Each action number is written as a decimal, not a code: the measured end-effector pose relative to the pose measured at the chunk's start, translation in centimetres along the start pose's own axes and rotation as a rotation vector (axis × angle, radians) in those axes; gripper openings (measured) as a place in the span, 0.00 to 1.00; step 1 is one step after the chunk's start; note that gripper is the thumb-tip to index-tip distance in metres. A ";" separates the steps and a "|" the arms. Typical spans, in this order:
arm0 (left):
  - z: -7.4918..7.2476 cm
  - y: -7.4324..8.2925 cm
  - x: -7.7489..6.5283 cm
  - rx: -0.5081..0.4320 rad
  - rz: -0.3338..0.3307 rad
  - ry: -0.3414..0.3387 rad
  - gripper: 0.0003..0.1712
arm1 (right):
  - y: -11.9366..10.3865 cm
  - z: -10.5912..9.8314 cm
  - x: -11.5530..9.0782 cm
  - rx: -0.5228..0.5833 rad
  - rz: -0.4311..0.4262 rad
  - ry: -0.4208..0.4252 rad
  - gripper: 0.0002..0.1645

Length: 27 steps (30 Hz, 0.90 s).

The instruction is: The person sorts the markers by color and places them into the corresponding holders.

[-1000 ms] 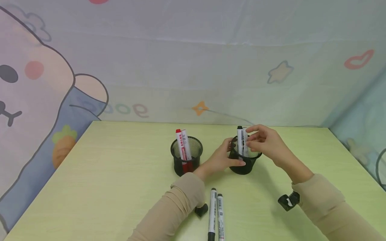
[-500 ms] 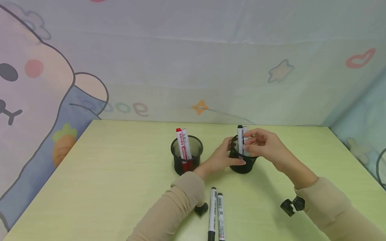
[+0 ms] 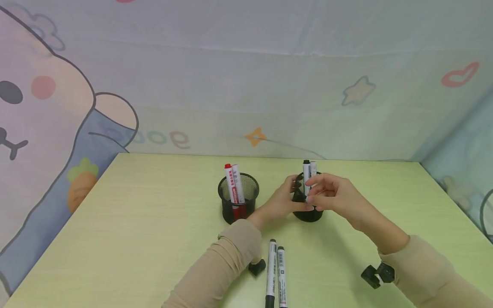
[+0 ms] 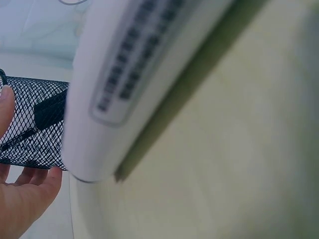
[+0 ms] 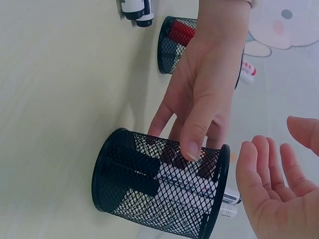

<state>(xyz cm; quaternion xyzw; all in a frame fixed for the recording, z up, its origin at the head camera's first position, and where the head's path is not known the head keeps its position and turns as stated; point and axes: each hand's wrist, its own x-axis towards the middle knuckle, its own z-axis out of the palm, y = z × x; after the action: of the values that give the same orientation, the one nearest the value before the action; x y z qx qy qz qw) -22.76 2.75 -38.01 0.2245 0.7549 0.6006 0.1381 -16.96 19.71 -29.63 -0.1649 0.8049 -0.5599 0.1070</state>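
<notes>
On the bench (image 3: pixel 165 205), the left hand (image 3: pixel 278 203) gripped a black mesh cup (image 5: pixel 164 191) — thumb in front, fingers round the side — with a black-capped pen (image 3: pixel 306 173) and a second pen (image 3: pixel 313 167) standing in it. The right hand (image 3: pixel 337 199) hovered by the cup's rim, fingers loosely bent, grasping nothing. Another cup (image 3: pixel 250 189) (holding a red-capped pen (image 3: pixel 230 177) and a white one (image 3: pixel 238 185)) stood to the left; two pens (image 3: pixel 271 269) lay nearer the person.
</notes>
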 end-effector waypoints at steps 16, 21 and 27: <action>-0.1 -0.2 0.2 0.032 0.039 -0.013 0.43 | 0.6 1.2 -0.8 0.045 0.052 -0.053 0.21; -0.1 -0.1 0.2 0.058 0.046 0.002 0.41 | 1.0 1.9 -1.2 0.061 0.059 -0.087 0.23; 0.0 -0.1 0.2 0.049 0.041 0.018 0.42 | 2.1 2.9 -1.6 0.074 0.065 -0.131 0.21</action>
<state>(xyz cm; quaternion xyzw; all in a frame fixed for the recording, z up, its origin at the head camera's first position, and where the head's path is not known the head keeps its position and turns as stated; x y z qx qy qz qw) -22.90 2.82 -38.07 0.2378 0.7659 0.5865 0.1135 -14.77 18.44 -32.61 -0.1710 0.7798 -0.5736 0.1834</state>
